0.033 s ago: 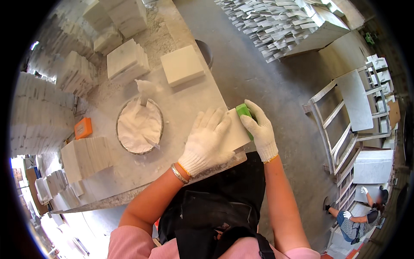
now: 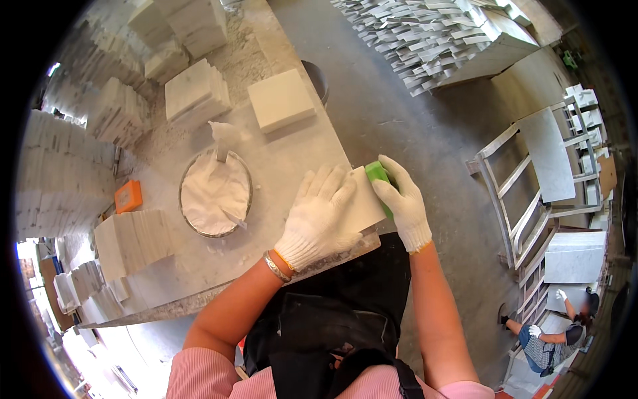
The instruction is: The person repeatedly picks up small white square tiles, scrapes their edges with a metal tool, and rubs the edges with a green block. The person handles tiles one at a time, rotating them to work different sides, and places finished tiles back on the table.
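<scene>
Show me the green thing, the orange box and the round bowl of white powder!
green block (image 2: pixel 377 171), head view, its top end above the glove.
orange box (image 2: pixel 128 196), head view, its top face.
round bowl (image 2: pixel 247 174), head view, its metal rim.

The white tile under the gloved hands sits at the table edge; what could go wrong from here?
1. The white tile lies at the table's corner, near the edge. If the left hand eases its press, it might slide off and break.
2. The right hand holds a green pad on the tile's edge; the fingers could slip off.
3. The powder bowl is close to the left forearm and could be knocked.
</scene>
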Demonstrator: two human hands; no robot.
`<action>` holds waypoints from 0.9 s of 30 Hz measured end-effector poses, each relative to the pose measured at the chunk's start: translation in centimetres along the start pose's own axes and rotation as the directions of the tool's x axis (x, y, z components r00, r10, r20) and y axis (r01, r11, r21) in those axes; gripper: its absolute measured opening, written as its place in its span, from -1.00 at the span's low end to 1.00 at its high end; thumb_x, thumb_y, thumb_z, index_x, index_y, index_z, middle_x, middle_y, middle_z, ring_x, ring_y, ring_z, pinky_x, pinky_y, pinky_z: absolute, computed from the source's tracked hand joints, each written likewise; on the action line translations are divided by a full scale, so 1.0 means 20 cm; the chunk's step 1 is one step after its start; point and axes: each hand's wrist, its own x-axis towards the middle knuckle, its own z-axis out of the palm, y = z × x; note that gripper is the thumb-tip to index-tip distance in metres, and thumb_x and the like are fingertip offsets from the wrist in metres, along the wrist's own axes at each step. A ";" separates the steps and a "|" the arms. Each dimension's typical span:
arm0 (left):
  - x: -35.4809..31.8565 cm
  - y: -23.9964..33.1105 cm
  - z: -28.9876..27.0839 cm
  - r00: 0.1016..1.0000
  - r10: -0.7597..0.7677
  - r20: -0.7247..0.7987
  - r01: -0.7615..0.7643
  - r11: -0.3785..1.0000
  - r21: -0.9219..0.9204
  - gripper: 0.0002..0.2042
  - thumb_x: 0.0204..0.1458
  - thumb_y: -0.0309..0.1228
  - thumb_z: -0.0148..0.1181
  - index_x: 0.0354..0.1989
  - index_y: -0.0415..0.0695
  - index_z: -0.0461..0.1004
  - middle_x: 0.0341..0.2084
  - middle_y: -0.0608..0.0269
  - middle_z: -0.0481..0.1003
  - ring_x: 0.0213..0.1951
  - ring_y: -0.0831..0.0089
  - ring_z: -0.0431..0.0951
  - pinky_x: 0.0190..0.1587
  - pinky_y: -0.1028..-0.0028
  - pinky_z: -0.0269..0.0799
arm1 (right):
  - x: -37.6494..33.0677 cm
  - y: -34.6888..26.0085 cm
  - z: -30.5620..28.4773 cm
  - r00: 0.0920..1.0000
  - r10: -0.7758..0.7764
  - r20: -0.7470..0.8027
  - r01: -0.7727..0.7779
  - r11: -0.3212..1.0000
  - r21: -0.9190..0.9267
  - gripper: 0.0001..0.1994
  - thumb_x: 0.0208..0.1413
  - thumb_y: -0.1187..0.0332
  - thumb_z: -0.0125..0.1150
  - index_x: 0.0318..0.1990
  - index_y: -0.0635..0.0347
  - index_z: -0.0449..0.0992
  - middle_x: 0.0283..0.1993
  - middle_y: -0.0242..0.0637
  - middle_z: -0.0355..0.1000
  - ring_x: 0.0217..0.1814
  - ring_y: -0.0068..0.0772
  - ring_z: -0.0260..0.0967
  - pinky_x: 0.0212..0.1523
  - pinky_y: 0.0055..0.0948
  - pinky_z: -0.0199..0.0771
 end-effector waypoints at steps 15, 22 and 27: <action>-0.01 0.02 -0.01 0.999 -0.032 -0.039 0.033 0.999 0.021 -0.26 -0.28 -0.09 0.45 0.09 -0.26 0.39 0.16 -0.13 0.35 0.25 -0.10 0.30 0.35 -0.03 0.11 | -0.12 0.04 -0.04 0.996 -0.089 0.020 0.091 0.984 -0.154 -0.38 0.07 0.22 0.34 0.29 0.24 0.39 0.26 -0.16 0.41 0.28 -0.32 0.35 0.28 -0.39 0.31; 0.00 0.03 0.00 0.999 -0.034 -0.018 0.034 0.999 0.001 -0.23 -0.29 -0.06 0.45 0.11 -0.25 0.37 0.15 -0.09 0.34 0.24 -0.09 0.28 0.33 -0.02 0.14 | 0.08 0.09 0.02 1.000 -0.017 -0.009 0.017 1.000 0.021 -0.39 0.17 0.19 0.30 0.32 0.28 0.35 0.25 -0.14 0.41 0.26 -0.36 0.35 0.27 -0.38 0.32; -0.01 0.01 -0.02 0.999 -0.048 0.022 0.048 0.999 0.002 -0.20 -0.34 -0.09 0.46 0.13 -0.24 0.37 0.12 -0.08 0.36 0.19 -0.11 0.32 0.26 0.02 0.21 | 0.13 0.02 0.02 1.000 -0.025 -0.009 0.026 0.995 0.091 -0.38 0.21 0.16 0.27 0.34 0.32 0.32 0.27 -0.14 0.39 0.27 -0.38 0.33 0.27 -0.42 0.30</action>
